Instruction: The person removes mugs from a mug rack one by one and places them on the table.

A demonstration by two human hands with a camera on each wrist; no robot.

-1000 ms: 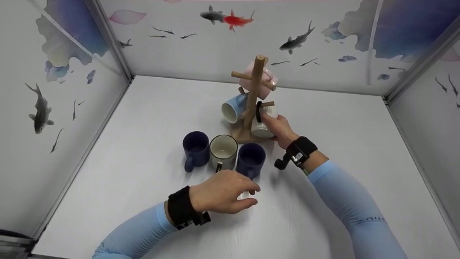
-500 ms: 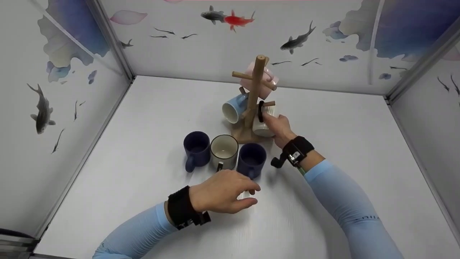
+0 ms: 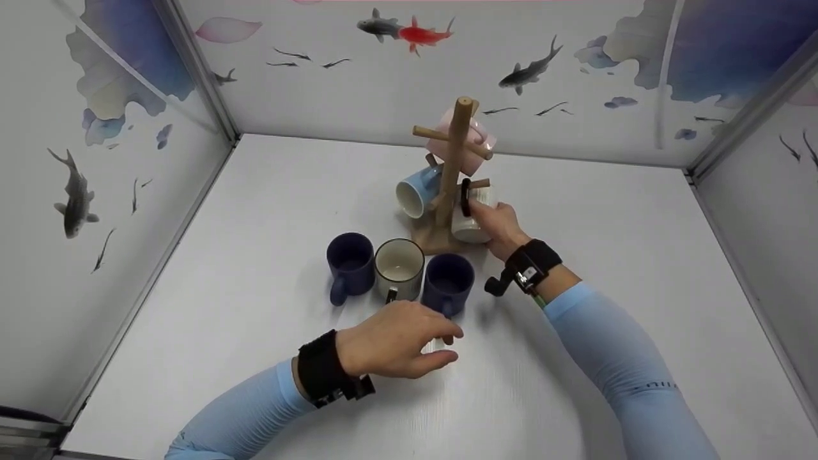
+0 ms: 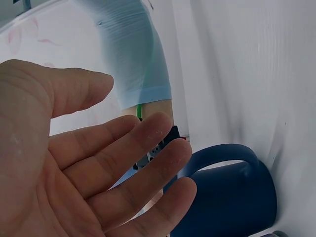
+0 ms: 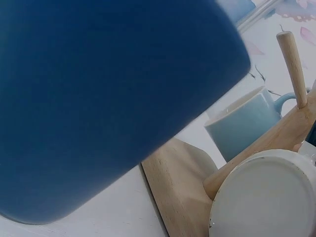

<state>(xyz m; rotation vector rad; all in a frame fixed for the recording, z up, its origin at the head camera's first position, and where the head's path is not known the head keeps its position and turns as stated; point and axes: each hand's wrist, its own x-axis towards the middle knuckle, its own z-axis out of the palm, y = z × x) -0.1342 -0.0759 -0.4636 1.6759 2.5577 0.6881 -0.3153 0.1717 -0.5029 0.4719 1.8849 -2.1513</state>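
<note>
My right hand grips a white mug with a black handle, low on the right side of a wooden mug tree. The mug lies tilted with its base toward me, and its handle overlaps a lower peg. In the right wrist view the pale base shows beside the post. My left hand holds nothing; its fingers are loosely spread in front of a dark blue mug. That mug's handle shows just past the fingertips in the left wrist view.
A light blue mug and a pink mug hang on the tree. Before its base stand a cream mug with a black rim and another dark blue mug. Printed panels wall in the white table.
The white mug and my right hand have shifted very slightly to the right against the mug tree. My left hand and the standing mugs have stayed in place.
</note>
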